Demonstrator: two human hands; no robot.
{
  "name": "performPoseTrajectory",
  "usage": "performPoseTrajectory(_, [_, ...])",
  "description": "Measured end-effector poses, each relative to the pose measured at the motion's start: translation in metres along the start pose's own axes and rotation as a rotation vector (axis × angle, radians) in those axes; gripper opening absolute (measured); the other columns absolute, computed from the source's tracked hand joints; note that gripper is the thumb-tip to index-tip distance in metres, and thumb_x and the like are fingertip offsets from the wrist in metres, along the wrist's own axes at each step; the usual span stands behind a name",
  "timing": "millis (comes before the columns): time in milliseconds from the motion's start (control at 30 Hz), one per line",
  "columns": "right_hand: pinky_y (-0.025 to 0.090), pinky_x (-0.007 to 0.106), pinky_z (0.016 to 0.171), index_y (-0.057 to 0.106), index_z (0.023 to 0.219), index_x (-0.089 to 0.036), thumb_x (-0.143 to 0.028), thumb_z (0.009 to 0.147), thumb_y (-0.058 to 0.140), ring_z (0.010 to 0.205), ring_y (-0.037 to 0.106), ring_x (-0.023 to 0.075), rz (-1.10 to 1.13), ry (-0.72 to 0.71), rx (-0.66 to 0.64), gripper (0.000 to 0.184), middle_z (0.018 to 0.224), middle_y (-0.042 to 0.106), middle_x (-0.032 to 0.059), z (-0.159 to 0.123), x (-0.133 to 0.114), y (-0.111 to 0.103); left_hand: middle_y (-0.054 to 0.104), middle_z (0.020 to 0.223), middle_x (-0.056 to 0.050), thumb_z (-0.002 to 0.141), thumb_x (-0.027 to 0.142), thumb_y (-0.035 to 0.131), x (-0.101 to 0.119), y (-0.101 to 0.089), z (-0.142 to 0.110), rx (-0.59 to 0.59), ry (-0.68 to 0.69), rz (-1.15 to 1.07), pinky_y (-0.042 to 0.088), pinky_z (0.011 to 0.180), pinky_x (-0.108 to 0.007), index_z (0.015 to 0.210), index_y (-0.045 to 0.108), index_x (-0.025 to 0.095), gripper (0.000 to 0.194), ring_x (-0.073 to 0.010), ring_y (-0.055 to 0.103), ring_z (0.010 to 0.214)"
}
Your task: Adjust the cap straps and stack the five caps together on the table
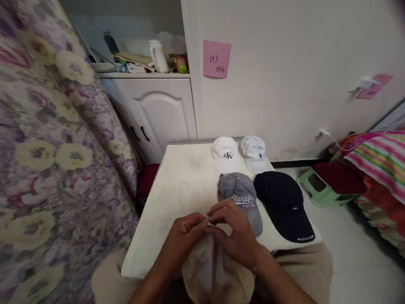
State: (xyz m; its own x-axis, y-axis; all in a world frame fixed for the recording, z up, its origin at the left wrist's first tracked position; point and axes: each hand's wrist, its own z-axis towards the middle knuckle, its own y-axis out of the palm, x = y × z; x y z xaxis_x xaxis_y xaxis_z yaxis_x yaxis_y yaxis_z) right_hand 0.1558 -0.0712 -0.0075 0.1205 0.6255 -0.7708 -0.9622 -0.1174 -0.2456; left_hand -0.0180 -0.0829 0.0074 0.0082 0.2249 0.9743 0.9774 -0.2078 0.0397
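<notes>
Both hands pinch the far edge of a beige cap (218, 270), held above my lap at the near side of the table. My left hand (186, 234) grips the edge from the left, thumb and fingers pressed together. From the right, my right hand (236, 230) pinches it close beside the left fingertips. The small part between the fingertips is too unclear to name. Just beyond my right hand lies a grey cap (236, 190) with "Always" on it, partly hidden by that hand. A dark navy cap (281, 198) lies to its right.
A white cap (225, 154) with a CK mark and a pale cap (254, 153) sit at the back of the white table (177, 177). A floral curtain (63, 169) hangs at left. A green stool (332, 183) stands right, near a striped bed cover (382, 160).
</notes>
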Motion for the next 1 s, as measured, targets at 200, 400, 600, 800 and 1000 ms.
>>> performPoseTrajectory(200, [0.053, 0.035, 0.072, 0.058, 0.079, -0.024, -0.022, 0.092, 0.057, 0.081, 0.063, 0.0194, 0.195, 0.178, 0.069, 0.013, 0.088, 0.068, 0.0035, -0.001, 0.003, 0.001, 0.056, 0.062, 0.002, 0.074, 0.039, 0.076, -0.006, -0.002, 0.000, -0.013, -0.038, -0.058, 0.032, 0.056, -0.021, 0.069, 0.068, 0.015, 0.025, -0.0108, 0.045, 0.059])
performPoseTrajectory(400, [0.052, 0.035, 0.077, 0.055, 0.083, -0.022, -0.028, 0.089, 0.062, 0.087, 0.062, 0.0192, 0.208, 0.165, 0.066, 0.010, 0.095, 0.065, 0.0040, -0.003, 0.003, 0.000, 0.054, 0.058, 0.003, 0.076, 0.041, 0.073, -0.004, -0.003, -0.001, 0.031, -0.026, 0.006, 0.031, 0.053, -0.021, 0.068, 0.065, 0.016, 0.028, -0.0109, 0.043, 0.056])
performPoseTrajectory(600, [0.048, 0.038, 0.080, 0.053, 0.081, -0.023, -0.018, 0.088, 0.060, 0.092, 0.061, 0.0221, -0.027, 0.035, -0.002, 0.011, 0.096, 0.066, 0.0055, -0.002, -0.002, 0.007, 0.055, 0.062, 0.002, 0.081, 0.037, 0.070, -0.005, 0.000, -0.002, 0.036, 0.042, 0.030, 0.032, 0.055, -0.021, 0.068, 0.065, 0.017, 0.024, -0.0113, 0.043, 0.060])
performPoseTrajectory(800, [0.048, 0.034, 0.081, 0.057, 0.079, -0.022, -0.021, 0.093, 0.054, 0.092, 0.064, 0.0197, 0.248, 0.214, -0.023, 0.015, 0.099, 0.069, 0.0045, -0.001, -0.003, 0.005, 0.052, 0.061, 0.003, 0.076, 0.040, 0.074, -0.006, -0.002, -0.003, 0.002, -0.001, -0.076, 0.031, 0.054, -0.020, 0.068, 0.064, 0.015, 0.029, -0.0095, 0.041, 0.057])
performPoseTrajectory(1000, [0.047, 0.030, 0.079, 0.063, 0.081, -0.021, -0.026, 0.096, 0.055, 0.089, 0.063, 0.0170, 0.445, 0.364, 0.047, 0.018, 0.094, 0.072, 0.0031, -0.002, 0.001, -0.001, 0.050, 0.060, 0.003, 0.076, 0.041, 0.074, -0.011, -0.005, -0.002, -0.044, -0.007, -0.109, 0.029, 0.054, -0.020, 0.070, 0.063, 0.015, 0.030, -0.0093, 0.040, 0.056])
